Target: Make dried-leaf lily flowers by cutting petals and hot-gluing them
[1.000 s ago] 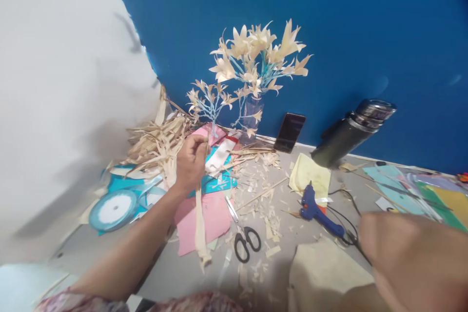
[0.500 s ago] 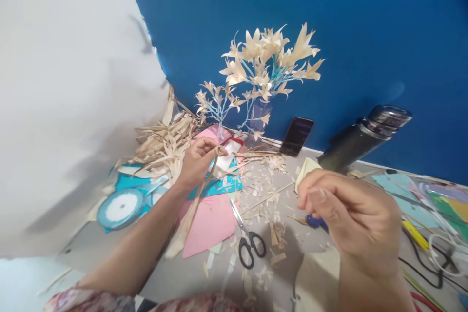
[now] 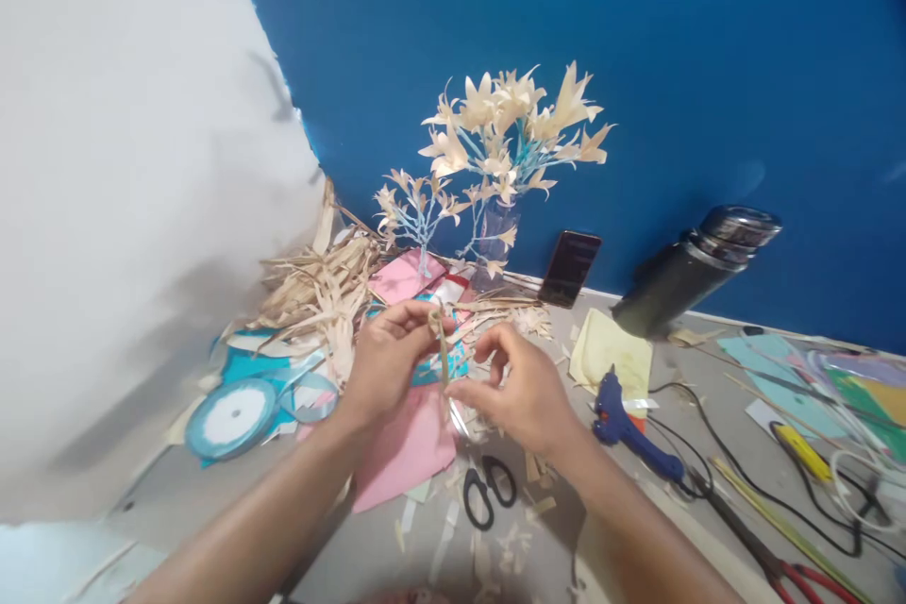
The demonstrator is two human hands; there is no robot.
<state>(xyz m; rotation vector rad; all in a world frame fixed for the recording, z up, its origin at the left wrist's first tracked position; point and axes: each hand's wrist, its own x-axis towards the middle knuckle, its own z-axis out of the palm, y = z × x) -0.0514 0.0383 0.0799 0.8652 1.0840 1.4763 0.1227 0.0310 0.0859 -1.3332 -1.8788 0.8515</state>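
My left hand [image 3: 396,349] pinches a narrow strip of dried husk [image 3: 444,351] by its curled upper end, between thumb and fingertips. The strip hangs down from there. My right hand [image 3: 520,382] is just right of it, thumb and index finger apart, with the thumb tip close to the strip's lower part; whether it touches cannot be made out. Below the hands lie pink sheets [image 3: 403,462] and black-handled scissors [image 3: 488,491], their blades partly hidden by my right hand.
Husk flowers [image 3: 510,113] on blue stems stand in a clear vase [image 3: 501,226]. Dried husks [image 3: 318,283] pile up at left, beside a ribbon spool [image 3: 232,417]. A blue glue gun [image 3: 629,429], a phone [image 3: 572,266], a dark flask [image 3: 697,269] and red-handled pliers [image 3: 785,566] are on the right.
My right hand has moved left and away from me, to beside the strip, uncovering the glue gun. My left hand has shifted slightly, still pinching the strip.
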